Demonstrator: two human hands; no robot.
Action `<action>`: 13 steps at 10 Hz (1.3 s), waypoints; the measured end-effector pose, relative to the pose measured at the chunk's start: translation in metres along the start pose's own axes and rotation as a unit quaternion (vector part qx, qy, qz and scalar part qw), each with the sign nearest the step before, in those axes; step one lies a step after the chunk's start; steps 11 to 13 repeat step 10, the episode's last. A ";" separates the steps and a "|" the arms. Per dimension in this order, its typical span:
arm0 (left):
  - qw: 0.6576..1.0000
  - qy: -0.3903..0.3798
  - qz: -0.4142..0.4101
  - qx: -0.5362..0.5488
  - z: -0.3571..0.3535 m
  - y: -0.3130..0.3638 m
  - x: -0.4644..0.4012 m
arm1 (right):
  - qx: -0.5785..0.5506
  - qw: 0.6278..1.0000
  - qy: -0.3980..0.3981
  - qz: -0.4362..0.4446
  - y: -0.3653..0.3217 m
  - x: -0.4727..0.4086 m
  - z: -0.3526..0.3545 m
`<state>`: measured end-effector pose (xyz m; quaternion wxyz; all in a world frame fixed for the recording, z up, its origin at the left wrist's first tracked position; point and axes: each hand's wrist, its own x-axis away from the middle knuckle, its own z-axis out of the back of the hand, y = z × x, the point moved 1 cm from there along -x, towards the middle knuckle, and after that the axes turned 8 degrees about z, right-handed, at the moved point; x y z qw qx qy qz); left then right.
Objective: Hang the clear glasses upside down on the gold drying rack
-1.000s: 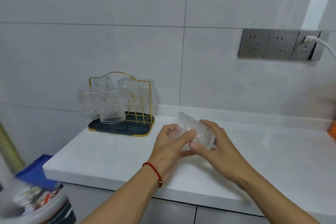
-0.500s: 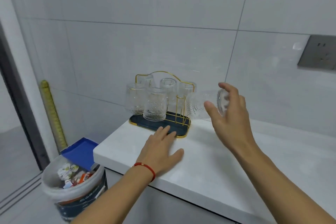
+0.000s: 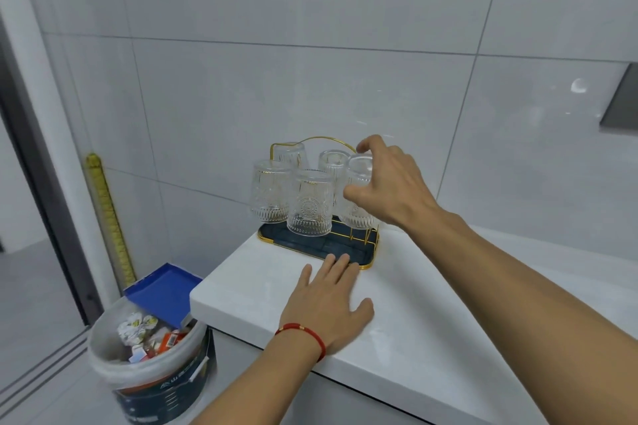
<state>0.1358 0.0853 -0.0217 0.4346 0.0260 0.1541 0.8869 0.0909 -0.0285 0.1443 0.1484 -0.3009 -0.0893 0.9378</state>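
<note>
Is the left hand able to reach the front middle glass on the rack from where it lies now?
Probably yes. The left hand lies flat on the counter, fingers at the rack's tray. The front middle glass hangs just above, and nothing stands between them.

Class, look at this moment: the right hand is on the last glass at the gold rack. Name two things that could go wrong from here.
1. The right hand holds the rightmost glass close beside the front glass; a sideways nudge could knock them together.
2. The gold drying rack stands near the countertop corner, above the waste bucket; a push could slide it off.
</note>
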 end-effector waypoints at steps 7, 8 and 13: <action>0.985 0.043 -0.013 0.168 0.014 0.002 0.013 | -0.013 0.993 0.117 0.021 0.022 0.062 -0.032; 0.971 0.066 0.008 0.228 0.021 0.002 0.021 | -0.066 0.987 0.145 0.023 0.019 0.096 -0.020; 0.891 0.184 0.040 0.413 0.026 0.015 0.073 | -0.279 0.933 0.206 -0.098 0.005 0.195 0.028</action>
